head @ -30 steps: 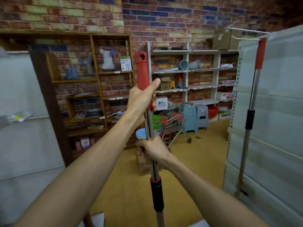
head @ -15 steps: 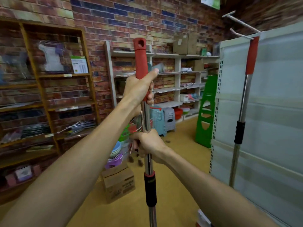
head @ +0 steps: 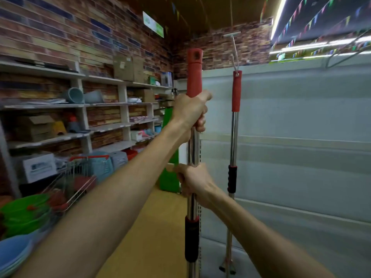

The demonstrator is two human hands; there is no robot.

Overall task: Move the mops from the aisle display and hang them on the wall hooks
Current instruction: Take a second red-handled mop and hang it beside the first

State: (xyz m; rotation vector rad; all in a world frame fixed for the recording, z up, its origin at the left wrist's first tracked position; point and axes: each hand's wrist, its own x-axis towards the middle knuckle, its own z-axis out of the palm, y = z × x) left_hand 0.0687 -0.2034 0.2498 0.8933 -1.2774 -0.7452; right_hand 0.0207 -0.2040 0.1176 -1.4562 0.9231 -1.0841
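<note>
— Where is the mop that's being carried?

— Middle of the frame. The held mop (head: 194, 77) stands upright, with its red handle at the top, a chrome shaft below and a black collar low down. Its head is out of view.

— And the hands?

— The left hand (head: 189, 112) has its grip closed round the bottom of the red handle, thumb lying across it toward the right. The right hand (head: 193, 181) sits lower, its grip wrapped round the bare chrome shaft above the black collar.

— Any other mop?

— Yes, the second mop (head: 236, 91), just right of centre. It hangs by the eye of its red handle from a wire hook (head: 231, 34) at the top of the pale wall panel (head: 301, 127) on the right. It is near the held one but apart from it.

— What's on the left?

— White shelves (head: 50, 106) with boxes and tubs against a brick wall (head: 60, 37), a shopping cart (head: 80, 173) lower left, and green basins (head: 22, 207) at the lower left edge, all blurred.
</note>
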